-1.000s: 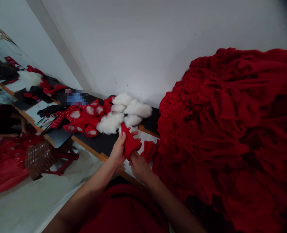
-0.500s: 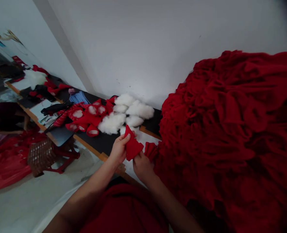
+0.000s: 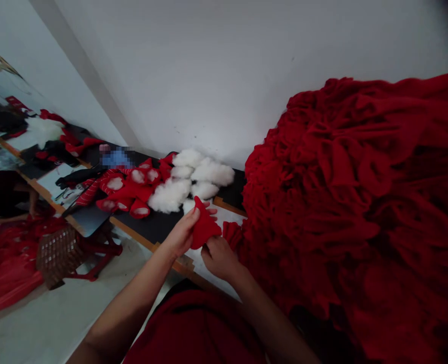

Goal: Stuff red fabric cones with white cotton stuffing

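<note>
A small pointed red fabric piece [image 3: 204, 228] is held up over the near end of the table. My left hand [image 3: 186, 230] grips its left side, thumb in front and fingers behind. At its lower right edge is my right hand [image 3: 219, 255], with fingers that go in at or under the fabric's edge and are partly hidden. Just beyond lie clumps of white stuffing [image 3: 203, 174]. Another folded red fabric piece [image 3: 232, 233] rests to the right of the held one.
A tall heap of red fabric [image 3: 322, 202] fills the right side. Stuffed red pieces [image 3: 133, 189] with white showing at their openings lie on the black tabletop [image 3: 148, 222]. A stool [image 3: 91, 258] stands left, near another person's arm [image 3: 32, 197].
My right hand's fingers have gone further in at the fabric's lower edge. My left hand's fingers now spread out behind it. The whole view has shifted slightly.
</note>
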{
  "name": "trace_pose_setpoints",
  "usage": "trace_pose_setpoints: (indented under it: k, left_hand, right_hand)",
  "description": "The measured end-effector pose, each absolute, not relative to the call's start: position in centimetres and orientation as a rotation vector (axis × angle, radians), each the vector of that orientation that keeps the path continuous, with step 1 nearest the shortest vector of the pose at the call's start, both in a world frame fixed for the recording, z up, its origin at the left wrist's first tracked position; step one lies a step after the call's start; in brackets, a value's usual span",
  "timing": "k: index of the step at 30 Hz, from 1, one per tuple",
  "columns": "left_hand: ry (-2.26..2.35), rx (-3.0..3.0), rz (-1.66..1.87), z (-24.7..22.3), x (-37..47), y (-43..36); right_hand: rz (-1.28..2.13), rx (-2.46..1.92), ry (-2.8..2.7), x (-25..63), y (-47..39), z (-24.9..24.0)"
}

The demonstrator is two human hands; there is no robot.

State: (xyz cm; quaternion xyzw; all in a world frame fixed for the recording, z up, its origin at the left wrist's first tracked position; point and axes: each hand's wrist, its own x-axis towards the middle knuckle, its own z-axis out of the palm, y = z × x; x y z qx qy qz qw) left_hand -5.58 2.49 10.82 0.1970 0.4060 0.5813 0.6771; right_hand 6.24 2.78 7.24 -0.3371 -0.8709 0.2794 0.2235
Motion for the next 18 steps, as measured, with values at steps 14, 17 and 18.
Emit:
trace_pose_setpoints:
  k: [14,17,18]
  left_hand:
    - [1.002,0.345,1.437,10.9,-4.9,2.1]
    - [1.034,0.388,1.449,10.3,-4.2,1.8]
    - [1.053,0.395,1.466,10.0,-4.0,1.7]
  right_hand:
    - [0.815,-1.016,-2.592,5.7,1.7,6.1]
    - [0.871,-1.122,-2.613,5.3,2.1,6.7]
    - [0.872,-1.159,-2.616,5.1,2.2,6.8]
